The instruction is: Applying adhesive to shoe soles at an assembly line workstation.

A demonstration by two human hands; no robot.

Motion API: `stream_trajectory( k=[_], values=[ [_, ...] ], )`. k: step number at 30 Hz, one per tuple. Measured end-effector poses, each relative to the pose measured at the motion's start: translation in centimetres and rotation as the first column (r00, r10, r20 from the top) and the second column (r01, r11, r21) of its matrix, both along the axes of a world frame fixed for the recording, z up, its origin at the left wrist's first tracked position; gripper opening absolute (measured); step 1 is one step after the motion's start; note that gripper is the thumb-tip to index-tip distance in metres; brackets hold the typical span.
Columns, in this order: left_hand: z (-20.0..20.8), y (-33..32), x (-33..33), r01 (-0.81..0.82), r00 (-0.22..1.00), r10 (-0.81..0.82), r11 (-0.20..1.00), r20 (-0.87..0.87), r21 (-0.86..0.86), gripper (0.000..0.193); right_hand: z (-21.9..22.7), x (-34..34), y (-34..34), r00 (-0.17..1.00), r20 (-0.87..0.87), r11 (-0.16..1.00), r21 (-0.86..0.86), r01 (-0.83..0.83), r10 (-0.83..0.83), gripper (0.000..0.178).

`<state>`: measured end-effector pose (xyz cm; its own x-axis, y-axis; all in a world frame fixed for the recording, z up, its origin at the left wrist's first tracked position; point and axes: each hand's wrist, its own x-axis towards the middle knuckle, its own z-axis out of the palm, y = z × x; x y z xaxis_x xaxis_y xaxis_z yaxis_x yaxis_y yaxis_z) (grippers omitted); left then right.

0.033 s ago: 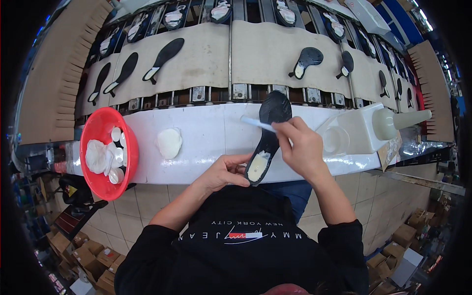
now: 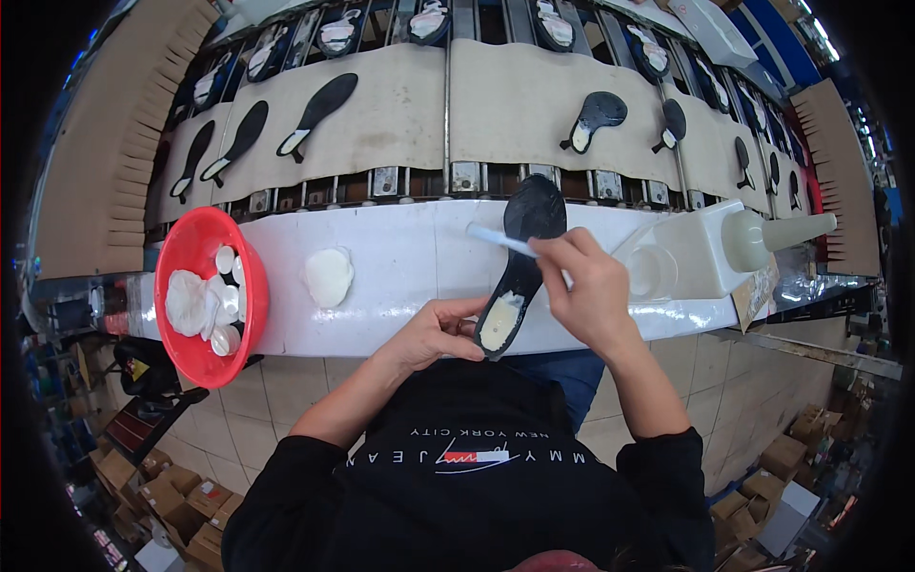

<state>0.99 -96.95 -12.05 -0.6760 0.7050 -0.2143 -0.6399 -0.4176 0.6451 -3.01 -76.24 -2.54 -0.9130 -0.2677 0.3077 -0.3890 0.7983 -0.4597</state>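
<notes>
A black shoe sole (image 2: pixel 519 276) stands tilted over the white worktop, its wide forepart away from me and its heel end, with a cream patch, toward me. My left hand (image 2: pixel 440 334) grips that heel end between thumb and fingers. Pinched in my right hand (image 2: pixel 586 286) is a slim pale-blue tool (image 2: pixel 498 238), perhaps a small brush; no bristles can be made out. It crosses over the middle of the sole, and whether it touches cannot be told. The forepart looks shiny and dark.
On the white worktop (image 2: pixel 400 248) are a red bowl (image 2: pixel 257 315) of white round pieces, a white pad (image 2: pixel 329 276) and a pale nozzle bottle (image 2: pixel 686 253) lying on its side. Beyond, a beige conveyor belt (image 2: pixel 400 124) carries several soles, with shoes on a rack behind it.
</notes>
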Motion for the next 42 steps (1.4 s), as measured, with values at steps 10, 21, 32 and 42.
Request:
stream_trajectory(
  k=[10, 21, 32, 42],
  values=[
    [-0.1, 0.2, -0.1, -0.002, 0.999, 0.002, 1.000, -0.032, 0.005, 0.068, 0.6, 2.5, -0.3, 0.996, 0.071, 0.998, 0.008, 0.055, -0.055, 0.013],
    [0.2, 0.5, -0.6, -0.085, 0.993, 0.085, 0.996, -0.078, 0.008, 0.071, 1.3, 4.5, -0.8, 0.990, 0.080, 0.974, -0.183, 0.133, -0.120, 0.019],
    [2.3, 1.3, -1.3, -0.270, 0.954, 0.261, 0.962, -0.150, -0.041, 0.070, 1.9, 5.8, -1.2, 0.977, 0.099, 0.937, -0.279, 0.211, -0.191, 0.019],
    [3.6, 0.9, -1.8, -0.321, 0.922, 0.307, 0.947, -0.234, -0.024, 0.072, 2.8, 6.6, -1.1, 0.987, 0.073, 0.923, -0.352, 0.157, -0.140, 0.021]
  ],
)
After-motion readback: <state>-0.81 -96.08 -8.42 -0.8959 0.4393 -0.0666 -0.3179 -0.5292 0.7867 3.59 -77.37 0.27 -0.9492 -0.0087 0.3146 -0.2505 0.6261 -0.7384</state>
